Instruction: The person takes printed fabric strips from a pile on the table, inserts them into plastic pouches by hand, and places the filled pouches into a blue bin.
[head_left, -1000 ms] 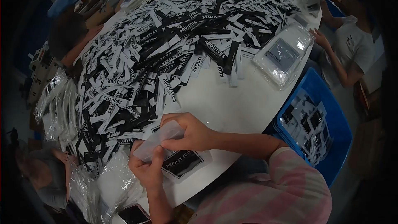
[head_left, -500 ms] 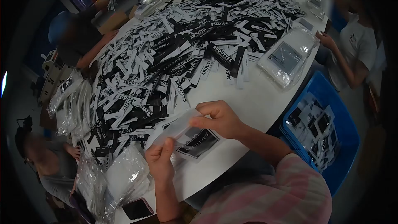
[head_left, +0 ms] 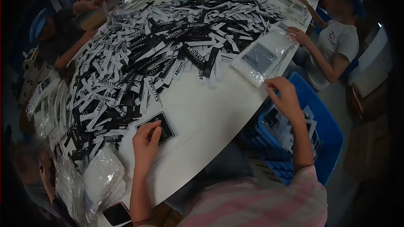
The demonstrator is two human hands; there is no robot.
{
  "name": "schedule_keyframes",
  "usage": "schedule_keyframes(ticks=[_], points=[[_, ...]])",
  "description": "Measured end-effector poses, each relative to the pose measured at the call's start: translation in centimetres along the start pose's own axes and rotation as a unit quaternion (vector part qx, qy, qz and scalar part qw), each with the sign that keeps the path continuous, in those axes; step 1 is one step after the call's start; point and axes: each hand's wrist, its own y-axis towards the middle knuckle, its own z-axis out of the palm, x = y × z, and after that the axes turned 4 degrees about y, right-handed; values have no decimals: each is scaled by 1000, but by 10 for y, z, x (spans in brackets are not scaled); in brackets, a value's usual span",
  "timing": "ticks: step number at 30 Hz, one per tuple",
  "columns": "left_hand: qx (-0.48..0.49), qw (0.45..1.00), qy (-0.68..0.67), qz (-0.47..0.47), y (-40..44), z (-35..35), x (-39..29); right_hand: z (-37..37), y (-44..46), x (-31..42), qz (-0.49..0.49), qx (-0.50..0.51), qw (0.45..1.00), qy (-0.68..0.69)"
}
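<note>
My left hand [head_left: 146, 141] is over a clear plastic bag [head_left: 179, 120] with a black ABOUTYES label [head_left: 165, 131], flat on the white table [head_left: 227, 101]. Its fingers and thumb curl together at the label's edge; whether bag film is pinched between them is hidden. Over the table's right edge, beside the blue bin [head_left: 330, 138], hangs my right hand [head_left: 284, 96]. Its thumb and fingers are loosely bent and apart, with nothing between them. Several labelled packets [head_left: 310, 130] lie inside that bin.
A large heap of black and white ABOUTYES strips [head_left: 168, 38] covers the table's far side. A bundle of clear bags [head_left: 261, 56] lies at right, wrapped bundles [head_left: 103, 172] and a phone [head_left: 117, 214] at left. Several co-workers are around the table, one person [head_left: 336, 46] at right.
Both hands have let go of the clear bag they held between them. My right hand has swung right to the bin; my left is over a flat bag. The view has shifted.
</note>
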Motion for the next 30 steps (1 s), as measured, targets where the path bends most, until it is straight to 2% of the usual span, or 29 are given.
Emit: schedule_keyframes(ticks=[2, 4, 6, 7, 9, 11, 13, 16, 19, 21, 23, 25, 26, 27, 28, 29, 30], points=[[4, 999, 46, 11, 0, 9, 2, 43, 33, 4, -188, 4, 982, -23], [-4, 993, 109, 39, -2, 15, 3, 89, 75, 12, -274, 2, 960, -51], [-12, 993, 114, 33, -9, 11, -1, 128, 116, 11, -391, -75, 900, -175], [-15, 993, 115, 26, -13, 8, -4, 142, 133, 7, -393, -76, 900, -173], [-27, 991, 127, 19, -24, -6, -10, 159, 155, 9, -345, 74, 906, -235], [-45, 990, 137, 8, -32, -18, -7, 161, 167, 18, -306, 51, 926, -215], [-71, 989, 130, -3, -39, -28, 1, 158, 172, 36, -311, 39, 935, -163], [-65, 989, 134, -5, -38, -31, 0, 148, 162, 56, -314, 171, 925, -131], [-63, 993, 100, 4, -25, -15, -7, 167, 151, 56, -331, 217, 906, -150], [-55, 992, 111, 28, -11, 2, -10, 185, 154, 53, -324, 218, 904, -173], [-29, 984, 170, 48, 4, 19, -15, 191, 157, 62, -337, 165, 916, -139], [-29, 960, 274, 53, 12, 36, -17, 184, 155, 79, -350, 147, 921, -87], [-49, 940, 330, 62, 16, 46, -18, 181, 156, 86, -368, 75, 926, -41], [-13, 931, 366, 4, 20, 50, -31, 179, 157, 92, -383, 3, 924, 5], [-19, 932, 363, 0, 22, 54, -39, 176, 155, 99, -399, -52, 913, 63], [2, 911, 412, -33, 24, 58, -46, 171, 150, 103, -293, 24, 936, 192], [23, 886, 458, -66, 25, 60, -49, 159, 140, 114, -177, 101, 928, 312]])
